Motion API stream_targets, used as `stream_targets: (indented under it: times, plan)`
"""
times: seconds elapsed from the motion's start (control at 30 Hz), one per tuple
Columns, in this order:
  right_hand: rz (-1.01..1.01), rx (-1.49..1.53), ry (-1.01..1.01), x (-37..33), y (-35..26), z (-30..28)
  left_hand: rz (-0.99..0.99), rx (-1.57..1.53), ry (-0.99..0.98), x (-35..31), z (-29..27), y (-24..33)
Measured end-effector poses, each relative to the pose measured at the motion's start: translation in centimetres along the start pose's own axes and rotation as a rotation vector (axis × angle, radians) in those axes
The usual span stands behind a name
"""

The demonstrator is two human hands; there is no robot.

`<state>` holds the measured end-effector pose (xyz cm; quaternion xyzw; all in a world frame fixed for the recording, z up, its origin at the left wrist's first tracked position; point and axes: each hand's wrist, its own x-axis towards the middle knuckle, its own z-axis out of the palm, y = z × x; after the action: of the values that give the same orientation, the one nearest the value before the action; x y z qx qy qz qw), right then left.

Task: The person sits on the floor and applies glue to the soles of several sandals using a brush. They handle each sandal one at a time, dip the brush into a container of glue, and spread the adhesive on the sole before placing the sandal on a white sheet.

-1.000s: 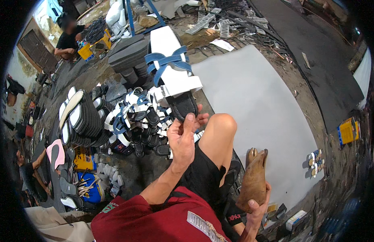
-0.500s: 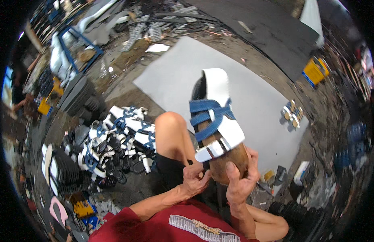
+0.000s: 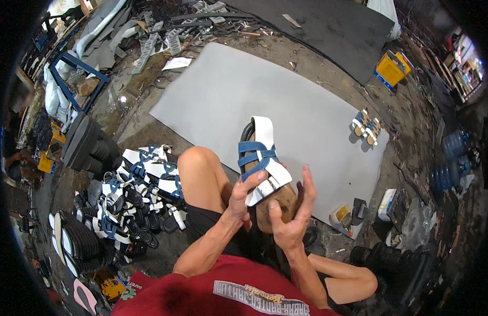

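While the left hand [image 3: 239, 200] grips a sandal [image 3: 266, 153], footwear [image 3: 155, 169] crowds the knee [image 3: 199, 159].

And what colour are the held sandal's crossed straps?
The crossed straps are blue, clearest in the head view.

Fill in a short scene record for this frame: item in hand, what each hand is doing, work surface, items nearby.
Item: white-and-blue strappy sandal, fitted over a brown shoe last
Left hand: gripping the sandal near its buckled strap, thumb on top
Right hand: thumb at the last's heel end, fingers spread beside it
Surface: grey sheet on the floor, beyond the sandal
On sheet: two strappy sandals, right side
Left side: sandal pile; stacked dark soles
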<state>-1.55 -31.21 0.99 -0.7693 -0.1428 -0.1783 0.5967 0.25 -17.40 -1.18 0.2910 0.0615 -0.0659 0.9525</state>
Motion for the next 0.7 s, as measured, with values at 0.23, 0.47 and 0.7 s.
stream_targets:
  times: [0.23, 0.47, 0.7]
  plan:
    - [0.111, 0.062, -0.095, -0.2, 1.7, -0.1, -0.134, -0.056, 0.129, 0.2, -2.0, -2.3]
    - [0.333, 0.259, 0.008, -0.3, 5.4, 1.0, -0.114, 0.078, 0.360, 1.5, -4.1, -5.0]
    - [0.583, 0.502, -0.121, -5.0, 5.9, -2.4, -0.103, 0.041, 0.277, 2.2, -1.8, -4.0]
